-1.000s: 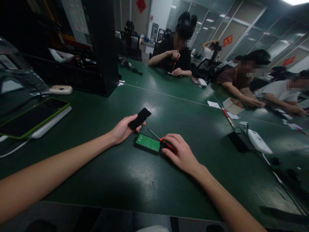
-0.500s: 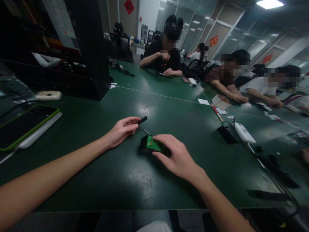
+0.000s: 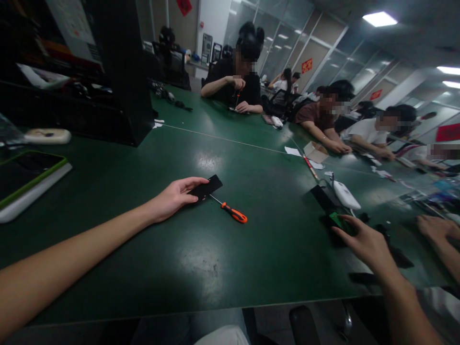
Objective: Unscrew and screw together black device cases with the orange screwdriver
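Note:
My left hand (image 3: 176, 199) grips a flat black plastic piece (image 3: 212, 186) over the middle of the green table (image 3: 143, 268). Just right of it lies a screwdriver (image 3: 234, 212) with an orange and black handle, its tip close under the piece. Far to the right, my right hand (image 3: 366, 242) is closed on a black casing with a green circuit board (image 3: 337, 220) in it. That casing is partly covered by my fingers; whether it touches the table I cannot tell.
A white device (image 3: 345, 194) with cables and dark parts lie at the right. Another person's hand (image 3: 433, 227) rests beyond my right hand. A green-edged phone (image 3: 32, 172) is at the left, near a black shelf (image 3: 118, 72). People sit across the table, by a small cardboard box (image 3: 315, 152).
My right hand has carried the casing with the circuit board far to the right, uncovering the screwdriver. The black piece in my left hand has turned to show its flat face.

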Action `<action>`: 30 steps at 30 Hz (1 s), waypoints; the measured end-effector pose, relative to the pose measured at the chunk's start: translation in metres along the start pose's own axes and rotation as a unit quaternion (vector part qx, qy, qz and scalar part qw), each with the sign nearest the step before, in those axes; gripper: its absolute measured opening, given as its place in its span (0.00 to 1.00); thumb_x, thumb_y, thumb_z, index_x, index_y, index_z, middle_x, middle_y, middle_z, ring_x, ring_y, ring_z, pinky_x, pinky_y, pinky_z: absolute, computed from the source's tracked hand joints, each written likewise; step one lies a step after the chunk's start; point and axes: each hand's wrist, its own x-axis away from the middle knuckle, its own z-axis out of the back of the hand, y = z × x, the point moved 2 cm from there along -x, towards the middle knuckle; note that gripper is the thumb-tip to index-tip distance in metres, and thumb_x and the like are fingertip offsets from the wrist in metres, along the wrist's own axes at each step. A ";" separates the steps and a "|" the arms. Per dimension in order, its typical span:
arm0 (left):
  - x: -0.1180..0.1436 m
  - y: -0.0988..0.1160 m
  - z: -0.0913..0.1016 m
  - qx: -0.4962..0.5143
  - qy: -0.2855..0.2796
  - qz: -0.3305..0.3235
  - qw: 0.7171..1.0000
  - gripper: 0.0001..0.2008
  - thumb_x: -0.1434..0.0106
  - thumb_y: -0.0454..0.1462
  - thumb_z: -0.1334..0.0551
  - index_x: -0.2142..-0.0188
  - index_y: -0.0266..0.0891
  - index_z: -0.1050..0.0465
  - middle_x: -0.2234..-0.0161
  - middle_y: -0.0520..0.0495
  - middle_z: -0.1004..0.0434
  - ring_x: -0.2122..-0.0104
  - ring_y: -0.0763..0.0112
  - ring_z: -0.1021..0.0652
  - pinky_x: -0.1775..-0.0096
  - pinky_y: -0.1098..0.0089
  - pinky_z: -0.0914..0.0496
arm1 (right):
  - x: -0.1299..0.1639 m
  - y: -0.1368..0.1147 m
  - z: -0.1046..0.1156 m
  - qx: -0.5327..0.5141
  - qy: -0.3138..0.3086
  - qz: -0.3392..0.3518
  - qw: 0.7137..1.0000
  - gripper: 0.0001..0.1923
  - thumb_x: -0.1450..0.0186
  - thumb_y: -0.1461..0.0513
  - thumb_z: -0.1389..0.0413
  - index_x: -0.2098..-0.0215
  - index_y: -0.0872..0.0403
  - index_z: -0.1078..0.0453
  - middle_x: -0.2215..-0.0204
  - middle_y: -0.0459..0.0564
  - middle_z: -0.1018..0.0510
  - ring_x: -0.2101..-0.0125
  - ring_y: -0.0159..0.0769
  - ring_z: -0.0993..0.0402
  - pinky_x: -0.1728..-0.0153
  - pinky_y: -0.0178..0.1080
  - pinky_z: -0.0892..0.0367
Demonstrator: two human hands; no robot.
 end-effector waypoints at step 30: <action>0.005 0.001 0.000 0.014 -0.165 0.092 0.982 0.20 0.36 0.38 0.30 0.45 0.38 0.24 0.52 0.41 0.19 0.57 0.68 0.19 0.52 0.69 0.26 | -0.039 -0.144 0.003 -0.016 0.032 0.149 0.988 0.20 0.27 0.52 0.49 0.43 0.49 0.26 0.48 0.57 0.22 0.50 0.48 0.25 0.48 0.52 0.27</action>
